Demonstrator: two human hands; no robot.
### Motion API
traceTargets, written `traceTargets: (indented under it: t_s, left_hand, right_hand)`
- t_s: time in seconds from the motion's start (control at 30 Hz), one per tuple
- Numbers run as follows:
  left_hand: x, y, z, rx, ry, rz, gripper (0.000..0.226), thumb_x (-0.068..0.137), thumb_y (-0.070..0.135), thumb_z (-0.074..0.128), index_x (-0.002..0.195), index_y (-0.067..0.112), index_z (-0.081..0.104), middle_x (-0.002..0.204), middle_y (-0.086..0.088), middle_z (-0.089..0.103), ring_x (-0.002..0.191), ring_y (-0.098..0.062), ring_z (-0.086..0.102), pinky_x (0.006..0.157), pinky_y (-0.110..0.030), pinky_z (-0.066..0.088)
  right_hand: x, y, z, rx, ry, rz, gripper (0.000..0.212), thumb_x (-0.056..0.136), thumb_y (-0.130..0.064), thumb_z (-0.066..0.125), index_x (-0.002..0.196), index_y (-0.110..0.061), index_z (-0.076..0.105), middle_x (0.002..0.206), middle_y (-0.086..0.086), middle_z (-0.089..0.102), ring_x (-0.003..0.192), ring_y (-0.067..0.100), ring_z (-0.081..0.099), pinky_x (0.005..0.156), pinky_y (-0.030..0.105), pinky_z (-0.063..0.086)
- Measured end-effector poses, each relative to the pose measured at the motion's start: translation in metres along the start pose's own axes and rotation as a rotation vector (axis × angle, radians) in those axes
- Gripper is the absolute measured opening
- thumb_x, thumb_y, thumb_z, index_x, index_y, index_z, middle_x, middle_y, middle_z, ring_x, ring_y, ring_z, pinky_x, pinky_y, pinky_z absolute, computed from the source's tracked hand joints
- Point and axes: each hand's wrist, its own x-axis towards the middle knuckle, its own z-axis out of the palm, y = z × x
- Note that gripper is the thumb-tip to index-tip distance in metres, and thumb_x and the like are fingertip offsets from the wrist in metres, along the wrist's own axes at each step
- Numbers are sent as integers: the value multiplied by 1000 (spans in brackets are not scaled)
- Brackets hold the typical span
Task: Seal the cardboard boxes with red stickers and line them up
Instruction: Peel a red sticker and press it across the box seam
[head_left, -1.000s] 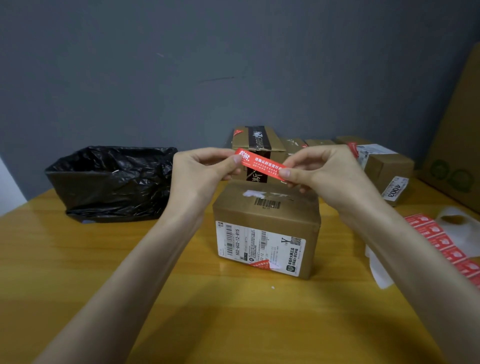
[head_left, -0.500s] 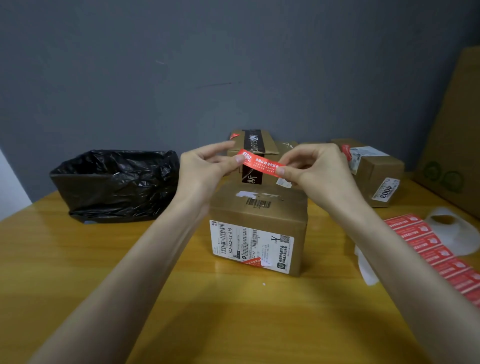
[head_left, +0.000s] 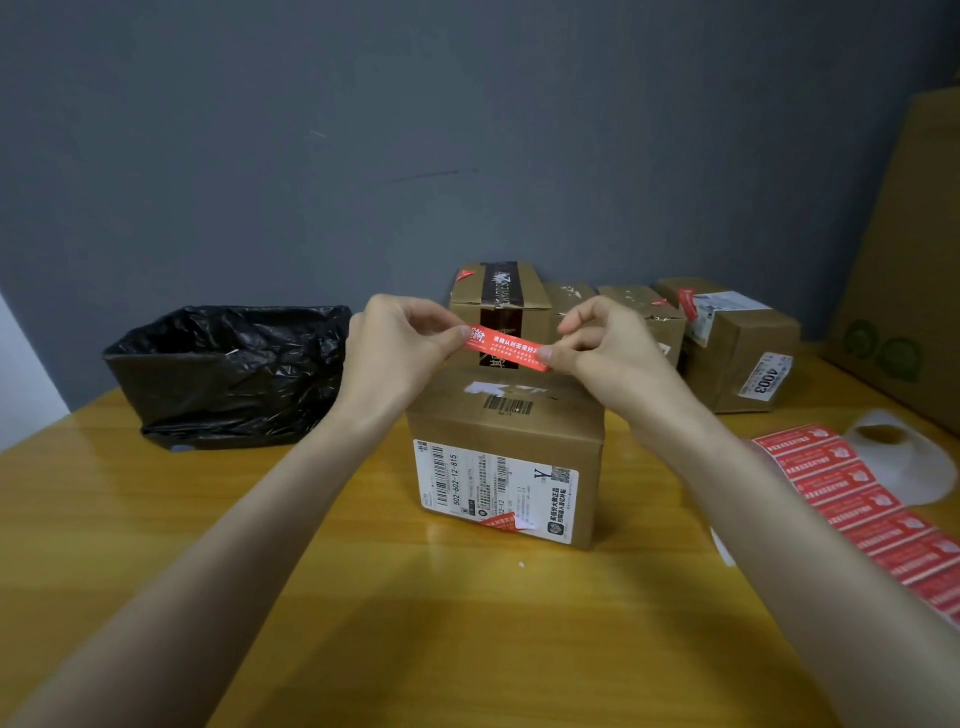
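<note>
A brown cardboard box (head_left: 506, 415) with a white shipping label on its front stands in the middle of the wooden table (head_left: 363, 597). Just above its far top edge, a red sticker (head_left: 506, 347) is stretched flat between both hands. My left hand (head_left: 400, 348) pinches its left end and my right hand (head_left: 608, 348) pinches its right end. The sticker hangs slightly above the box top, apart from it. A strip of red stickers (head_left: 857, 499) on white backing lies at the right.
Several more cardboard boxes stand in a row at the back: one with dark tape (head_left: 501, 296), one labelled 4003 (head_left: 737, 348). A black plastic-lined bin (head_left: 228, 374) sits at the left. A large flat carton (head_left: 904, 270) leans at the right against the grey wall.
Both hands with the sticker have stayed above the box's far edge, dropping slightly toward its top. The box has not moved.
</note>
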Motion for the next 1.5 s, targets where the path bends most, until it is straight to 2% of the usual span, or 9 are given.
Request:
traceTargets:
  t_s: [0.2, 0.33, 0.5, 0.77, 0.83, 0.97, 1.17, 1.33, 1.5]
  left_hand:
    - [0, 4, 3, 228, 3, 84, 11, 85, 26, 68, 74, 23, 70, 68, 14, 59, 74, -6, 59, 63, -22, 42]
    - [3, 1, 2, 225, -69, 35, 18, 84, 24, 68, 67, 22, 64, 66, 19, 52, 66, 2, 49, 55, -12, 33]
    - [2, -6, 3, 206, -204, -26, 22, 85, 23, 66, 64, 23, 62, 64, 16, 55, 64, 2, 50, 52, -11, 34]
    - [3, -7, 4, 229, -288, -69, 22, 87, 24, 65, 65, 23, 63, 70, 12, 59, 69, 0, 54, 53, -10, 37]
    - [4, -7, 5, 230, -282, -71, 23, 87, 24, 64, 64, 23, 62, 69, 13, 58, 69, 1, 53, 52, -10, 37]
    - [6, -8, 7, 241, -290, -74, 23, 86, 24, 65, 63, 24, 62, 70, 13, 58, 74, -2, 54, 55, -12, 39]
    - [5, -8, 3, 252, -300, -71, 22, 85, 23, 66, 63, 23, 63, 71, 12, 60, 74, -2, 56, 57, -13, 41]
    - [4, -5, 3, 286, -299, -41, 26, 85, 19, 66, 59, 24, 61, 67, 15, 57, 73, -2, 54, 63, -18, 43]
    - [3, -6, 5, 326, -288, -16, 22, 85, 18, 67, 62, 20, 64, 65, 13, 58, 75, -6, 57, 66, -22, 43]
  right_hand:
    - [2, 3, 4, -18, 14, -9, 25, 84, -15, 68, 78, -22, 44, 78, 3, 66, 80, 15, 58, 71, 27, 43]
    - [5, 4, 3, -17, 26, 6, 25, 85, -14, 66, 77, -22, 44, 77, 1, 62, 79, 15, 57, 75, 32, 45]
    - [7, 9, 7, -131, -20, 9, 27, 83, -19, 67, 77, -25, 42, 90, 7, 68, 90, 21, 63, 84, 40, 50]
    - [5, 11, 11, -298, -24, -13, 20, 84, -24, 65, 90, -19, 47, 89, 1, 66, 92, 16, 56, 57, 20, 35]
    - [4, 11, 11, -306, -27, -16, 20, 85, -25, 64, 90, -19, 46, 88, 1, 66, 91, 16, 56, 57, 18, 35]
    - [5, 11, 11, -341, -35, -21, 20, 86, -27, 64, 89, -21, 45, 91, 0, 66, 92, 15, 56, 58, 24, 37]
    - [4, 8, 10, -354, -69, -20, 20, 85, -26, 64, 88, -22, 45, 91, -2, 63, 87, 14, 57, 56, 18, 37]
    - [1, 6, 10, -385, -64, -49, 21, 84, -22, 65, 86, -22, 44, 80, -6, 60, 77, 9, 54, 56, 18, 38]
    - [-2, 5, 12, -451, -60, -91, 18, 85, -19, 64, 90, -20, 46, 76, -8, 54, 83, 14, 54, 69, 30, 42]
